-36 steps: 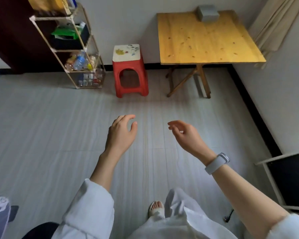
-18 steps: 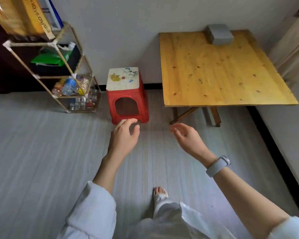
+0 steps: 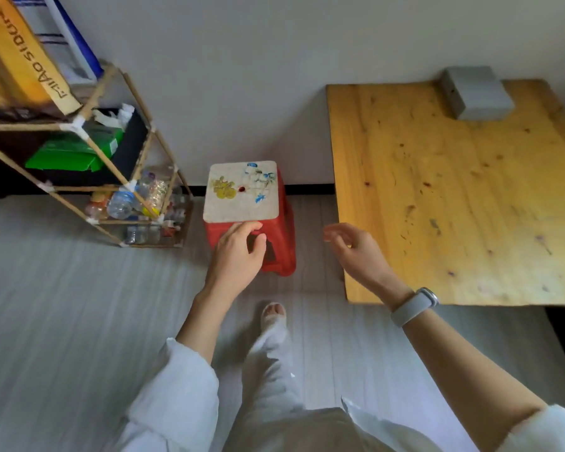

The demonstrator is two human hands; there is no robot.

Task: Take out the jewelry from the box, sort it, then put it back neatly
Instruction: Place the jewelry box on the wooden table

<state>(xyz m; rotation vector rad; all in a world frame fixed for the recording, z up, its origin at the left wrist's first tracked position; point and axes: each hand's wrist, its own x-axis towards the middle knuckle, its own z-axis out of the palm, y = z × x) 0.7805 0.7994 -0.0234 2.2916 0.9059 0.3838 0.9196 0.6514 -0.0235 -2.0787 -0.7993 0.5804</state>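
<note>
A closed grey box (image 3: 475, 92) stands at the far edge of a wooden table (image 3: 454, 197), against the wall. No jewelry is visible. My left hand (image 3: 237, 256) hovers with relaxed fingers over the front of a red plastic stool (image 3: 276, 243) and holds nothing. My right hand (image 3: 356, 252), a grey watch on its wrist, hangs loosely curled and empty just left of the table's near-left corner. Both hands are far from the box.
The stool has a patterned white seat (image 3: 242, 194). A bamboo shelf rack (image 3: 88, 177) with bottles, a green packet and bags stands at the left against the wall. My sandalled foot (image 3: 273, 316) steps on the grey striped floor (image 3: 62, 305).
I have walked forward: the stool, rack and table have come closer and lower in view. Both hands stayed held out in front, empty.
</note>
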